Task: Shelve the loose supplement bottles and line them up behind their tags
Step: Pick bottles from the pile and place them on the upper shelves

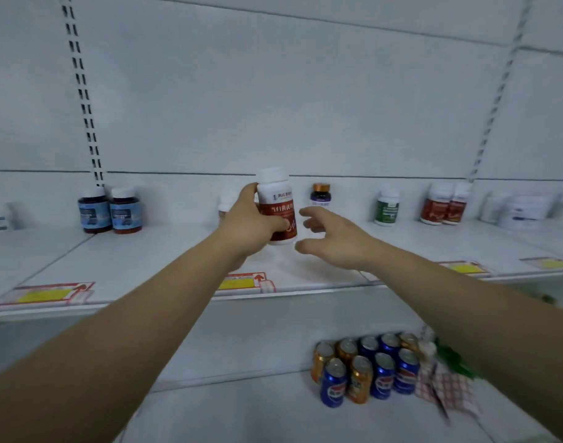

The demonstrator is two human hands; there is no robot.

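White-capped, red-labelled plastic supplement bottle (278,206) stands upright over the white metal shelf (139,260), gripped from 9 o'clock by the left hand (249,223), while the right hand (334,239), fingers spread and empty, hovers just beside it at 3 o'clock.

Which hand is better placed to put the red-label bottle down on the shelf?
The left hand. It already grips the red-label bottle, upright over the upper shelf, roughly behind the middle tag. The right hand is open beside the bottle and holds nothing.
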